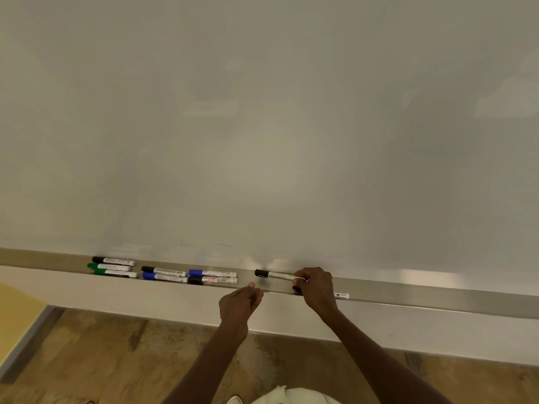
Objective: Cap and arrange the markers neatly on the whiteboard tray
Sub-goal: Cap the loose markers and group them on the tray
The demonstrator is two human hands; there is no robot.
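A: Leftmost on the tray (408, 291) lie three markers (113, 266), then four more (189, 277), capped in tidy rows.

B: The left hand (239, 304), fingers loosely curled, holds nothing, seemingly waiting. The right hand (315, 284) pinches a black-capped marker (275, 274), probably to align it.

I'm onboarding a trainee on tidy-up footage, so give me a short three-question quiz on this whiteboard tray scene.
1. True or false: the right hand grips a black-capped marker.
2. How many markers lie in the leftmost group on the tray?
3. The left hand is: A) holding a marker, B) holding nothing visible, C) out of view.

Key: 1 true. 2 three. 3 B.
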